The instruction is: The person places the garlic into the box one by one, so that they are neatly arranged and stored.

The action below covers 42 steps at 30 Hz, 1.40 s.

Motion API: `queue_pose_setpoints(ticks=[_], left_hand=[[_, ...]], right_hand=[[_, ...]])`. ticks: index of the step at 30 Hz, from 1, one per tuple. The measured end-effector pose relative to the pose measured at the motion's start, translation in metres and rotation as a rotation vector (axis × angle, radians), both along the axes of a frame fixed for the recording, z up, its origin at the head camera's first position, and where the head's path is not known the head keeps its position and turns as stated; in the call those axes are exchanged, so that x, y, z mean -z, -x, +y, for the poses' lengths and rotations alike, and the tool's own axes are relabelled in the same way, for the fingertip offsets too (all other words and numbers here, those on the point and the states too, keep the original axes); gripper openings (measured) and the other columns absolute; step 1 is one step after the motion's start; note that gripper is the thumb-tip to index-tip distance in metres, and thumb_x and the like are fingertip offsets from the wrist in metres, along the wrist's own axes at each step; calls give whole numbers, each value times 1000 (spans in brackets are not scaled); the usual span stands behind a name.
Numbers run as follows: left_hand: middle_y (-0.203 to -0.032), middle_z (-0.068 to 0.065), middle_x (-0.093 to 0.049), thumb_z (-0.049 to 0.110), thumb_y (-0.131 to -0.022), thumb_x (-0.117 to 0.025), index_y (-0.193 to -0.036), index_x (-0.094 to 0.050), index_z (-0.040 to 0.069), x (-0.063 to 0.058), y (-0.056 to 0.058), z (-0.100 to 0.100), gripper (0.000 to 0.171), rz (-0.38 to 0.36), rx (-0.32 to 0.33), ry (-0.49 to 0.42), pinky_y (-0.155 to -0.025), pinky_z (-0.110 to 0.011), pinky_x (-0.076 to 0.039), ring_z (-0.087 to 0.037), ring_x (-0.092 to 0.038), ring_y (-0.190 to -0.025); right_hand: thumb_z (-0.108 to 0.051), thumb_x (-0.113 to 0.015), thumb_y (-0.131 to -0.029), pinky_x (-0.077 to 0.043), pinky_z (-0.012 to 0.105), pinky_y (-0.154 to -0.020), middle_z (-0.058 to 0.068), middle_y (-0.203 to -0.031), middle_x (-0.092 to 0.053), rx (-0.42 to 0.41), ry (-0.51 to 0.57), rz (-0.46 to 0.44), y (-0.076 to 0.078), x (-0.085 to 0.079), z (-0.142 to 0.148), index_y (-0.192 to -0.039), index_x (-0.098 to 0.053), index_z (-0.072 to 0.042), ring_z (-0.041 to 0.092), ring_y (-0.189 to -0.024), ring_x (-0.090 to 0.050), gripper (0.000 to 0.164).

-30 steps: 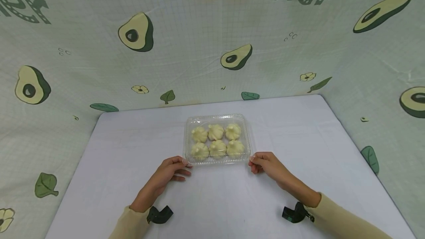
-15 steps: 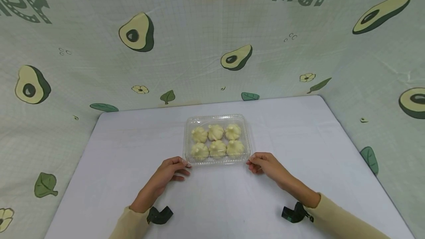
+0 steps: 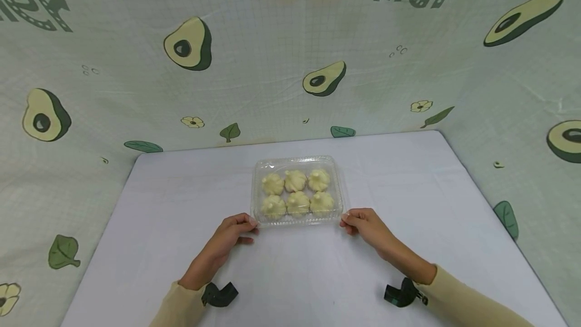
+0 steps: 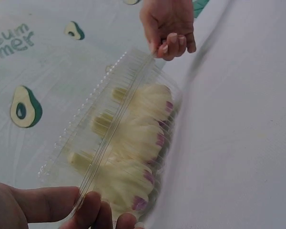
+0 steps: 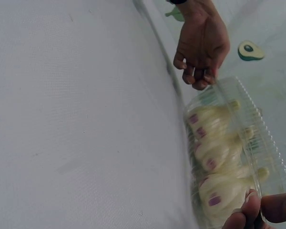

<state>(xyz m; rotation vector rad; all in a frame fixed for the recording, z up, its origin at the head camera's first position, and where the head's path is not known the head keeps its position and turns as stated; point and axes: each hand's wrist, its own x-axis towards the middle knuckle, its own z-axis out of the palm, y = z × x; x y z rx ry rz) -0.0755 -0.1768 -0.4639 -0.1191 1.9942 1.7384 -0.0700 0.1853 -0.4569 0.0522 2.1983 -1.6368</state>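
A clear plastic clamshell box (image 3: 297, 222), lid down, lies on the white table with several pale garlic bulbs (image 3: 295, 180) inside in two rows. Purple patches show low on the bulbs in both wrist views. My left hand (image 3: 227, 238) pinches the rim at the box's near left corner between thumb and fingers. At the near right corner, my right hand (image 3: 367, 228) pinches the rim the same way. In the left wrist view the left thumb and fingers (image 4: 47, 205) lie on either side of the rim. The undersides of the bulbs' rows are partly hidden by the ridged plastic.
The white-covered table (image 3: 408, 175) extends around the box on all sides. Behind it and at both sides hangs a pale green cloth (image 3: 254, 39) printed with avocados and leaves. Black wrist-worn devices (image 3: 220, 295) stick out from both sleeves.
The box stays in place. My left fingers have drawn in slightly at the corner, and the right fingertips have shifted a little; the arms have hardly moved.
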Motion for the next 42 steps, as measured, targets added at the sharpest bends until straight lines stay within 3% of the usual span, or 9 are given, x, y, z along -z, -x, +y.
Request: queue_pose_setpoints(ticks=[11, 21, 36, 42], left_hand=[[-97, -4, -64, 9, -103, -60, -92, -67, 3, 0, 2, 3, 14, -12, -60, 29, -82, -31, -58, -19, -61, -96], [-97, -5, -66, 13, -104, -61, -93, -67, 4, -2, 4, -1, 16, -11, 19, 20, -82, -32, -58, -17, -62, -96], [-104, -5, -68, 18, -108, -57, -97, -67, 6, 0, 2, -3, 19, -41, 60, 22, -82, -33, -59, -16, -64, -93], [-103, -6, -67, 19, -108, -56, -101, -68, 1, 0, 2, -4, 22, -43, 91, 21, -82, -33, -59, -16, -64, -93]], right_hand=[[-13, -57, -109, -46, 28, -72, -2, -70, -58, 1, -6, -12, 1, -3, -1, -91, -69, 8, 15, -74, -54, 30], [-16, -57, -109, -46, 28, -69, -1, -71, -57, -25, -23, 15, 0, -3, 1, -90, -69, 6, 15, -73, -53, 31], [-20, -57, -110, -49, 28, -69, 1, -76, -61, -68, -49, 12, 0, -2, 5, -94, -71, 5, 17, -77, -55, 33], [-22, -57, -110, -52, 28, -71, 0, -78, -63, -64, -63, 7, 2, 0, 8, -95, -71, 4, 16, -78, -58, 34]])
